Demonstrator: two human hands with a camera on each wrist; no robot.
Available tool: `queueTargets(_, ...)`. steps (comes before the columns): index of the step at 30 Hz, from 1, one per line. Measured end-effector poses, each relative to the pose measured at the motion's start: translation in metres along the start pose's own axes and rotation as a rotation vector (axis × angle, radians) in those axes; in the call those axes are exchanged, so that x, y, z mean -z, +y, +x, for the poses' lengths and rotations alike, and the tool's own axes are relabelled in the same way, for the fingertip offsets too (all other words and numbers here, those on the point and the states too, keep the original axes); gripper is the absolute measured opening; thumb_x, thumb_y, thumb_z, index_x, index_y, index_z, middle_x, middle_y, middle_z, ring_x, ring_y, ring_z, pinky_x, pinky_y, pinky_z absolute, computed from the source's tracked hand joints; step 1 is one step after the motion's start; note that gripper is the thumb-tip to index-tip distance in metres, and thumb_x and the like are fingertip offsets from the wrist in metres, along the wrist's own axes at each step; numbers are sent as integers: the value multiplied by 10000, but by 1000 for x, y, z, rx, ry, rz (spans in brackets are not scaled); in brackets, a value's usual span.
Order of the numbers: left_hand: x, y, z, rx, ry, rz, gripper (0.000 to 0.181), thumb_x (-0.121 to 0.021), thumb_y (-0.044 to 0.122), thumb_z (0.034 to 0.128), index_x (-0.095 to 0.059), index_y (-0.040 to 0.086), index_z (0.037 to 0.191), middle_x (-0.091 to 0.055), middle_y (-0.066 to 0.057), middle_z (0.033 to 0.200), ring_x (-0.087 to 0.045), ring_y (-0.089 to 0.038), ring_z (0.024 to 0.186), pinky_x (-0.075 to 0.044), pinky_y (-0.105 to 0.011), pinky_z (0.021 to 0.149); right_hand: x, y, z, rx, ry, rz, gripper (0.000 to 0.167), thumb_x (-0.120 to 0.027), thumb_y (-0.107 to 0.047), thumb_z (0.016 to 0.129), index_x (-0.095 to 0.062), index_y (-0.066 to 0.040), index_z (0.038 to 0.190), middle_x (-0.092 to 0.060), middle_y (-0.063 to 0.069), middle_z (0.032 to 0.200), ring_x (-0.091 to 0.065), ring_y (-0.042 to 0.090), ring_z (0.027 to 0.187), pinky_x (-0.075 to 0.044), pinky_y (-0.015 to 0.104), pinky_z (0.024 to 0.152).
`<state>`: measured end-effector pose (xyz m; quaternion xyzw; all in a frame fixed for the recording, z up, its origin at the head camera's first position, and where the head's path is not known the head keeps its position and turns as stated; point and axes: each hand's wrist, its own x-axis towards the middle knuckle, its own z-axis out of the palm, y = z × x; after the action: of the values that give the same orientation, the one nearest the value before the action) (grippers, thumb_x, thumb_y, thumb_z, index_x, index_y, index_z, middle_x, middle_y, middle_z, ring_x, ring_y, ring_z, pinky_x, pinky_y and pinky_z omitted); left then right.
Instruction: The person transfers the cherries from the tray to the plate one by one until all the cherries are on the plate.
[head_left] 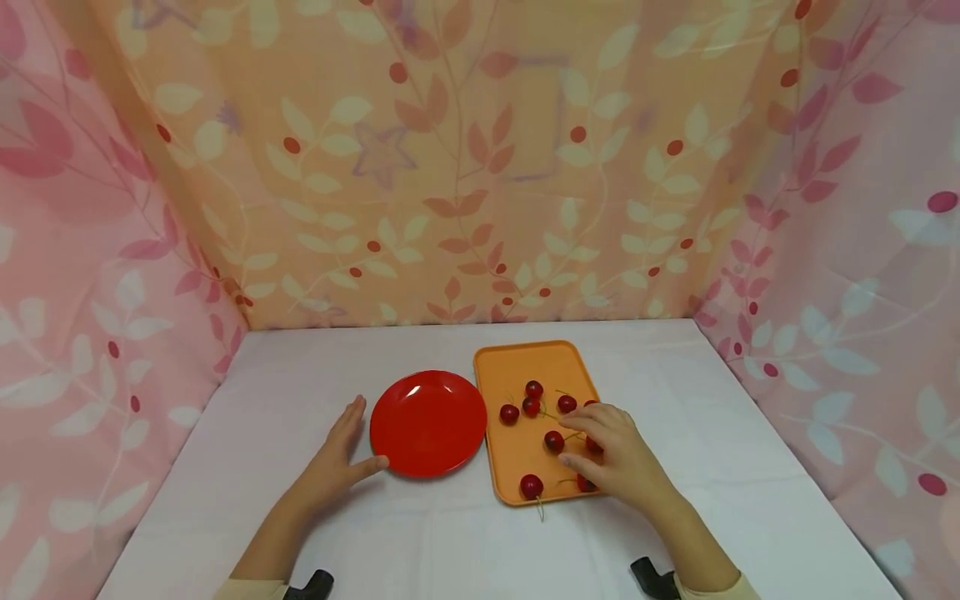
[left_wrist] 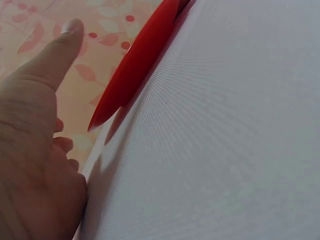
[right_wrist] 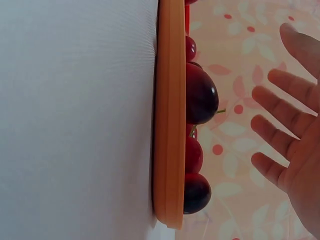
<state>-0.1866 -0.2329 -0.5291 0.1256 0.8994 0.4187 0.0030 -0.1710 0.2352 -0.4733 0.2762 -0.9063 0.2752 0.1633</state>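
Observation:
A glossy red plate lies on the white table, with my left hand at its left side. That hand holds nothing; its thumb is out near the plate's rim, and the left wrist view shows a gap between thumb and plate. My right hand hovers over the right side of an orange tray. Its fingers are spread and hold nothing, standing apart from the cherries in the right wrist view. Several dark red cherries with stems, such as a cherry at the near edge, lie on the tray; the hand partly hides some.
Plate and tray sit side by side, nearly touching, on the white tablecloth. A patterned orange curtain closes off the back, and pink curtains stand along both sides. A black strap piece is at each wrist.

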Motion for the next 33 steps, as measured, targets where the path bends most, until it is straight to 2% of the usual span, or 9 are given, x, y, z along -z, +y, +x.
queueTargets(8,-3,-4,-2,18,-22,-25,1143,-817,519,826,-135,134,1658,-111,-93,1727,-74,-404,1573,-267,-718,1141,-12,-10,-2,-86,-77,32,305,-867,-317,832,-767,-221,1103,-716,-142,1054,-578,93,1072,-448,475,1027)
queueTargets(12,-4,-6,-1,17,-31,-22,1148,-817,526,824,-134,134,1659,-108,-90,1728,-69,-404,1573,-255,-724,1145,-16,-13,-5,-86,-113,23,227,-855,-332,844,-765,-252,1036,-686,-191,974,-554,42,974,-481,440,977)
queueTargets(16,-3,-5,-1,13,-31,-29,1142,-818,516,826,-134,139,1659,-109,-86,1728,-65,-399,1575,-250,-724,1148,-19,-16,-6,-78,-155,-10,173,-837,-409,848,-736,-316,953,-624,-255,891,-502,5,896,-471,389,914)
queueTargets(22,-2,-3,-2,14,-29,-28,1139,-826,495,825,-140,129,1657,-116,-103,1725,-69,-407,1572,-252,-725,1147,-22,-18,-7,-72,-239,-30,173,-816,-520,827,-684,-409,843,-596,-280,827,-509,-15,892,-389,356,875)
queueTargets(28,-3,-3,-3,27,-37,-20,1142,-821,509,824,-134,144,1660,-118,-114,1723,-74,-414,1569,-279,-723,1133,-25,-20,-8,-60,-305,-41,198,-813,-561,811,-692,-406,832,-593,-282,811,-500,13,937,-359,359,880)
queueTargets(33,-3,-3,-3,41,-51,-20,1142,-818,531,818,-144,155,1660,-126,-118,1721,-82,-411,1570,-271,-730,1136,-30,-21,-9,-56,-323,-66,211,-805,-590,803,-679,-421,812,-575,-300,795,-482,13,919,-366,344,867)
